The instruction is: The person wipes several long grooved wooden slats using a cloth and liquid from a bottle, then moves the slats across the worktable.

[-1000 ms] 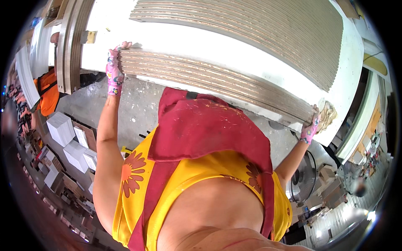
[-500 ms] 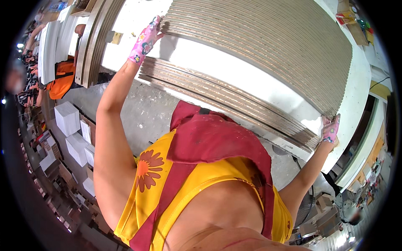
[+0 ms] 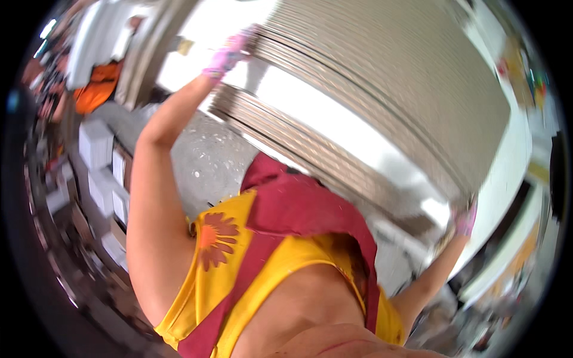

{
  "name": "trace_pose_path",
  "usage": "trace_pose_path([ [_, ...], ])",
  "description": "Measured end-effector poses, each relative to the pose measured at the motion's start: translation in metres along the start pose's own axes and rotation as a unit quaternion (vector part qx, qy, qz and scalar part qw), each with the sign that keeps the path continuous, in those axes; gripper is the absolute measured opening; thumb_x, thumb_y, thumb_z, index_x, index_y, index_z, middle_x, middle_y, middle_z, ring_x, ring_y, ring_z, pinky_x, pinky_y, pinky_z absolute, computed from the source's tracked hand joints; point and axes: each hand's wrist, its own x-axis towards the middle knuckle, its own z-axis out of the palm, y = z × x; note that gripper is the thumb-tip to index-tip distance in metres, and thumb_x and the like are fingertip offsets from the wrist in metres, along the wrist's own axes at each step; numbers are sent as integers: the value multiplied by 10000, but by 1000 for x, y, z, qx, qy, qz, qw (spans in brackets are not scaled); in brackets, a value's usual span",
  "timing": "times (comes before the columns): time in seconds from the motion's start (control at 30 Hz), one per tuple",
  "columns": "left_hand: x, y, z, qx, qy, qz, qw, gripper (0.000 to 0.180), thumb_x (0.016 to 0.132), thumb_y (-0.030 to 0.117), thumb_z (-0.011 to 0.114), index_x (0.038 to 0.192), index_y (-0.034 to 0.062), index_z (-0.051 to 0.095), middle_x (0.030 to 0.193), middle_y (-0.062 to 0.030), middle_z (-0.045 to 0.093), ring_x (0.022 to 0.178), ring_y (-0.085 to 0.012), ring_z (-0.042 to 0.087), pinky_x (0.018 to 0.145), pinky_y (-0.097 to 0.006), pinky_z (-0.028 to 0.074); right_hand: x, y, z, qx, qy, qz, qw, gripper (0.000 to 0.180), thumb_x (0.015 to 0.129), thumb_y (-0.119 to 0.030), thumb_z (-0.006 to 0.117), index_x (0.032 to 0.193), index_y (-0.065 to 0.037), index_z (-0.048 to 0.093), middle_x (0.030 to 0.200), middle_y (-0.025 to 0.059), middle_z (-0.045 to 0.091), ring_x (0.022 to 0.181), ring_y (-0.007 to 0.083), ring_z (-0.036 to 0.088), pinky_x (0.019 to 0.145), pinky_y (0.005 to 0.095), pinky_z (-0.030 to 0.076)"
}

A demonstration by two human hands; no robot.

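Observation:
A wide row of long grey-brown boards [image 3: 382, 65], standing on edge and packed side by side, fills the far part of a white table. My left hand [image 3: 237, 49], in a pink patterned glove, is closed at the left end of the nearest boards in that row. At their right end is my right hand [image 3: 464, 219], gloved alike and smeared by motion; its fingers are partly hidden. A dark line shows behind these few front boards. Closer to my body lies a narrower bundle of similar boards [image 3: 298, 140], along the table's near edge.
The white table [image 3: 507, 155] shows at the right and between the two groups of boards. Upright boards [image 3: 149, 53] and an orange cloth-like thing [image 3: 97, 88] are at the upper left. White blocks [image 3: 95, 145] stand low at the left. A person [image 3: 51, 89] is at the far left.
The view has shifted and blurred. My hands have moved toward the near bundle with the front boards of the wide row, and a dark line has opened behind those boards.

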Motion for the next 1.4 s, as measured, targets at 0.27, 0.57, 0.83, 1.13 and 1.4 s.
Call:
trace_pose_path([
  [0.27,9,32,5,-451,31,-200,869,494,865,479,533,1211,127,500,1203,-106,504,1050,-231,540,842,-361,481,-24,66,39,372,30,127,919,570,841,-412,556,1286,-78,433,1298,123,437,1141,266,453,873,446,439],
  [0.57,0,32,-6,-389,-51,-264,881,615,834,545,514,1288,137,438,1274,-131,452,1124,-311,474,882,-455,437,0,9,-9,441,-199,391,783,593,790,-563,518,1189,-125,495,1096,90,578,919,264,575,640,380,482],
  [0.83,-1,43,-2,-507,-35,-216,833,480,820,485,550,1040,58,549,924,-91,570,689,-208,566,594,-361,501,-1,0,-2,459,-189,334,802,492,844,-480,505,1160,-105,542,1029,97,625,844,264,614,637,408,512],
  [1.13,1,-10,1,-428,-8,-268,863,155,870,163,532,923,95,660,742,-45,615,600,-145,569,565,-305,486,-38,15,9,449,-100,382,802,705,744,-457,679,1202,37,471,1132,184,504,879,280,513,713,373,436],
  [1.4,-23,-29,-15,-568,-91,-76,815,289,810,77,632,1093,82,575,968,-69,626,797,-153,624,643,-284,540,-91,5,17,358,120,161,912,614,772,-354,657,1201,44,470,1084,165,542,983,286,506,861,373,400],
])
